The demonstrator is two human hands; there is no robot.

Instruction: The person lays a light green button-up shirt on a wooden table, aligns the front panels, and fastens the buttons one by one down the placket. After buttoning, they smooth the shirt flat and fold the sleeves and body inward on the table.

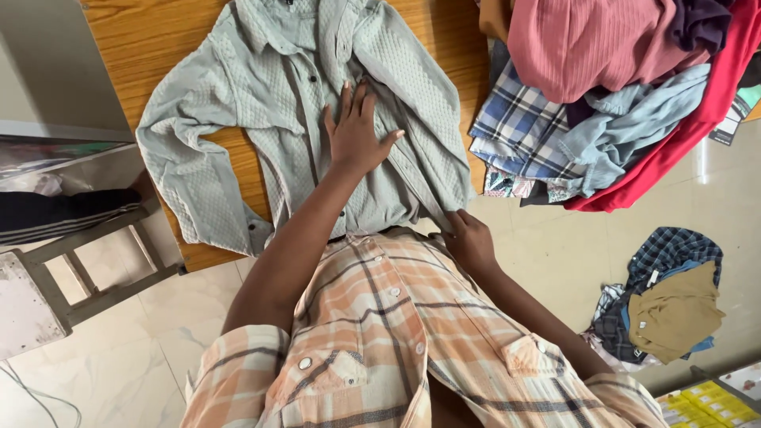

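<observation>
Nearest, an orange-and-cream plaid button-up shirt (396, 333) is worn by the person whose two bare arms reach forward from it. The right hand (469, 238) is closed in a pinch on the lower right hem of a pale grey-green textured button-front shirt (261, 119), at the table's near edge. The left hand (357, 131) is laid flat, fingers spread, on the middle of that garment; nothing is gripped by it, the cloth is only pressed down.

The grey-green shirt is spread front-up on a light wooden table (151, 40), its long axis running away from the body, collar at the far end and hem toward the person. Its sleeve on the picture's left is folded down along the body, and the other side is doubled in toward the button line. From the pinching hand the bulk of the garment lies up and to the left; the flat hand is nearer its centre.

Just beside it on the right, a heap of mixed clothes (618, 87) is piled: pink ribbed, blue plaid, light denim and red fabric, close to the folded edge. A smaller pile of garments (666, 301) lies on the tiled floor, well apart. A grey metal stool (87, 261) stands at the left.
</observation>
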